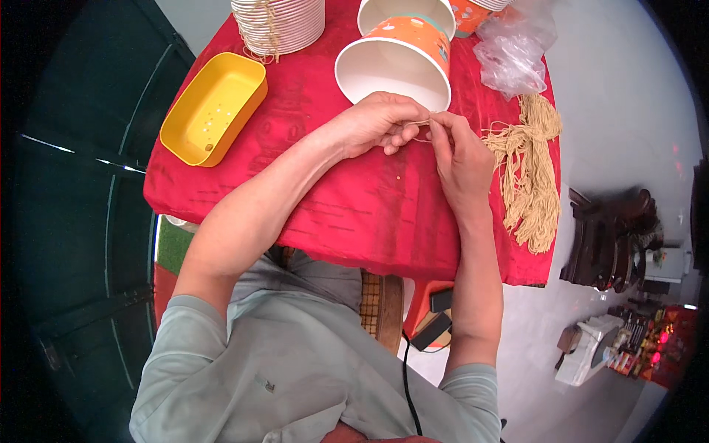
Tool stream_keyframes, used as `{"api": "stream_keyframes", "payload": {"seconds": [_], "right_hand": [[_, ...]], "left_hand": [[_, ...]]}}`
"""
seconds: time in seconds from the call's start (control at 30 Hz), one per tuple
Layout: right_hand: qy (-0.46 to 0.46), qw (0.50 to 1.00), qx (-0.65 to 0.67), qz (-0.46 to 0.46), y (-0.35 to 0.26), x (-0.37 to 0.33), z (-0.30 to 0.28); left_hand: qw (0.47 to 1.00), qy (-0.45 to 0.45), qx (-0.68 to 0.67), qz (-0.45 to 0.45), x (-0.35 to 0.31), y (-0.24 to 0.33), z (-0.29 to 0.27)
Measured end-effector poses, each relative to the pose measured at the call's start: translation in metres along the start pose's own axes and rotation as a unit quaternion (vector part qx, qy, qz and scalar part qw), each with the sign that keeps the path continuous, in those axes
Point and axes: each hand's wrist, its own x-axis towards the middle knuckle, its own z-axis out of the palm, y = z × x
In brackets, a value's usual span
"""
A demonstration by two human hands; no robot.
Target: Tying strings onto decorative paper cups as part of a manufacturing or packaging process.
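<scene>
Head cam: L hand point(378, 124) half curled, pinching string point(419, 122) btwn thumb & fingers; R hand point(467, 159) pinches it too, thumb to index, tips v. close to L's. String's btwn the hands. From there: orange tub point(395, 70) at 11 o'clock, skein point(533, 173) at 4, yellow box point(247, 108) at 9.

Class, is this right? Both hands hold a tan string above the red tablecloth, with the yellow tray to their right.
Wrong side: the left hand and right hand hold a tan string above the red tablecloth, but the head view shows the yellow tray to their left.
</scene>
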Motion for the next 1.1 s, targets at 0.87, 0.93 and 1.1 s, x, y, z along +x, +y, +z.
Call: {"api": "stream_keyframes", "payload": {"seconds": [0.87,0.93,1.1], "right_hand": [[0.052,0.997,0.034,0.051,-0.0058,-0.0024,0.0014],[0.046,0.992,0.064,0.098,-0.0013,-0.0036,-0.0004],[-0.015,0.905,0.328,0.272,-0.0031,0.0002,-0.0025]], "left_hand": [[1.0,0.013,-0.009,0.01,0.0042,-0.0012,-0.0006],[1.0,0.013,-0.011,0.003,0.0041,-0.0011,0.0006],[1.0,0.029,0.005,-0.002,0.0011,0.0008,0.0015]]}}
